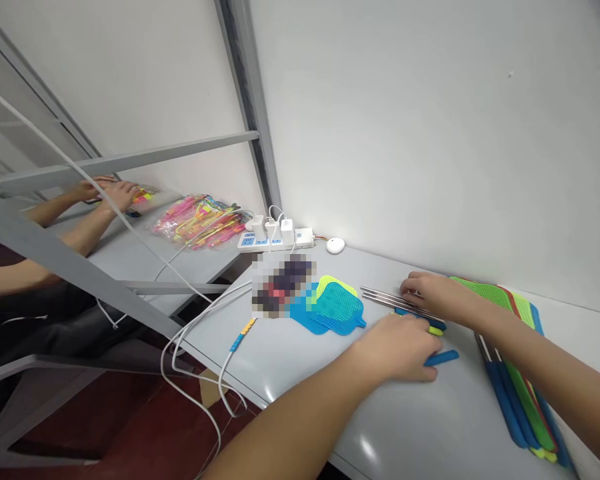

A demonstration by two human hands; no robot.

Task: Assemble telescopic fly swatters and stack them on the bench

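Observation:
My left hand point(400, 343) is closed low over the table, with a blue handle point(442, 358) sticking out past its fingers. Just beyond it, my right hand point(433, 293) curls its fingers over the thin metal rods point(381, 297). Blue and yellow-green grips lie partly hidden between the two hands. To the left, blue and yellow-green mesh fly swatter heads point(337, 308) overlap flat on the table. Under my right forearm is a stack of fly swatters point(523, 383) with green, red, yellow and blue parts, its grips towards me.
A power strip point(305, 238) with white chargers and a round white device point(335, 246) stand by the wall. White cables point(220, 373) hang over the left table edge. Beyond the grey metal frame point(180, 150), another person's hands work near a bag of colourful items point(203, 223).

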